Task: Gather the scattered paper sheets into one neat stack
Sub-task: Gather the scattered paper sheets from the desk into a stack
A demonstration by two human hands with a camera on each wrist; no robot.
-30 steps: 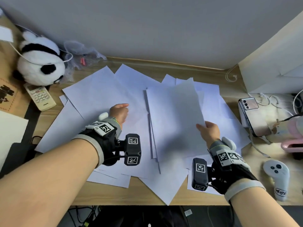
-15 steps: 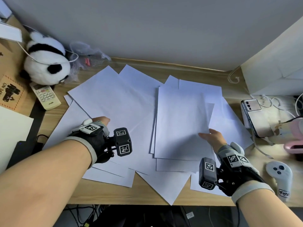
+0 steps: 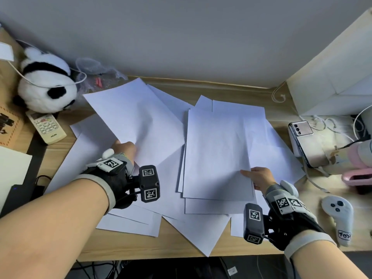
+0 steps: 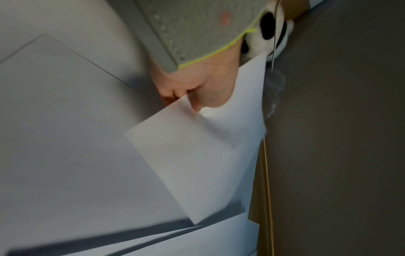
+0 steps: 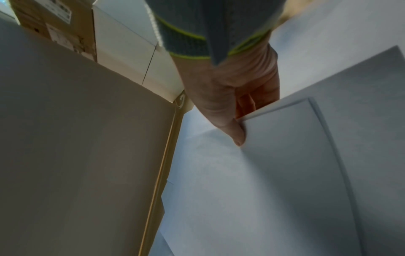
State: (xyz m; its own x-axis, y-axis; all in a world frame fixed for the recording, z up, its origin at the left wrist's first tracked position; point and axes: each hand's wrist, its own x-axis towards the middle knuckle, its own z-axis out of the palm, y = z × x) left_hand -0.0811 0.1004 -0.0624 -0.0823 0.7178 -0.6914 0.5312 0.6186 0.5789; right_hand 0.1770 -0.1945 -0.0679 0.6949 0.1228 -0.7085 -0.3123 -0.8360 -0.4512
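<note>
My left hand [image 3: 123, 147] has slid back toward me and now pinches the near corner of a big sheet [image 3: 132, 115], lifting it up. The desk [image 3: 237, 90] has loose sheets lying all over it. My right hand [image 3: 259, 176] grips the small pile [image 3: 217, 152], thumb on top and fingers under (the pile sits right of the middle). I think I am picking up the next sheet. Next it must go over onto the pile with the edges lined up. The remote [image 3: 46, 125] says something like "AUX". The game controller [image 3: 340, 218] has writing too small to read.
</note>
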